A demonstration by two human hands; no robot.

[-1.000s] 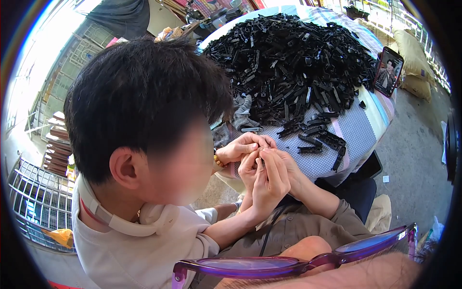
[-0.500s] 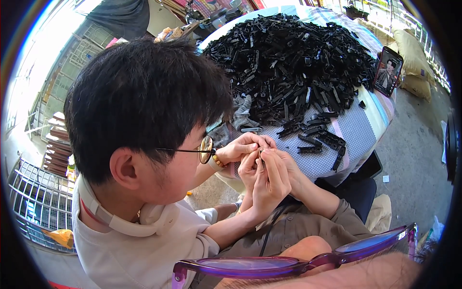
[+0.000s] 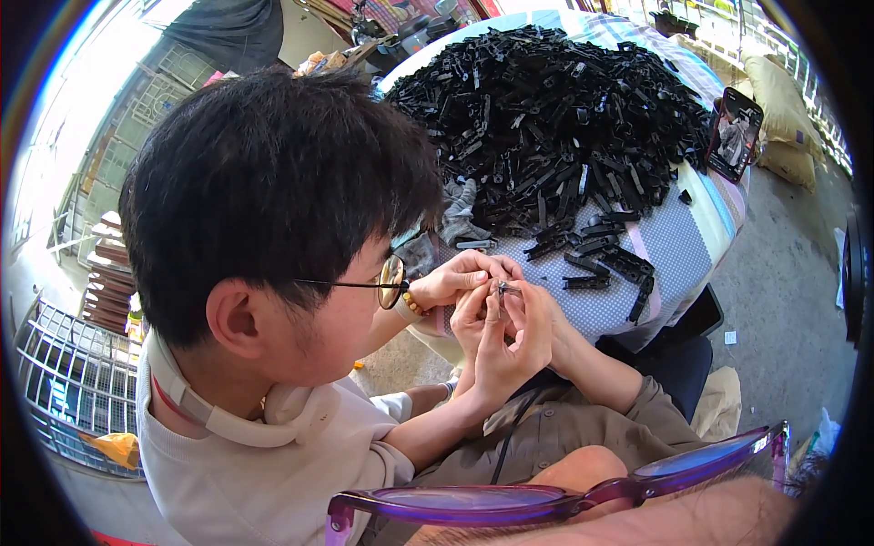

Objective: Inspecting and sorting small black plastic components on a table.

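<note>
Small dark part [image 3: 503, 288], looks like thin metal or plastic, pinched between the fingertips [image 3: 482, 284] of several hands bunched together. Mostly hidden by fingers, so can't tell its exact shape.

Sunlit concrete floor [image 3: 783, 282], wire cage [image 3: 64, 382]

I am wearing glasses [image 3: 546, 499] with a translucent purple frame; an olive-brown shirt [image 3: 564, 432] is covering my chest, its sleeve [image 3: 651, 414] wrinkling around my right forearm [image 3: 592, 364]; a thin black cord [image 3: 506, 448] is hanging down the front.
</note>
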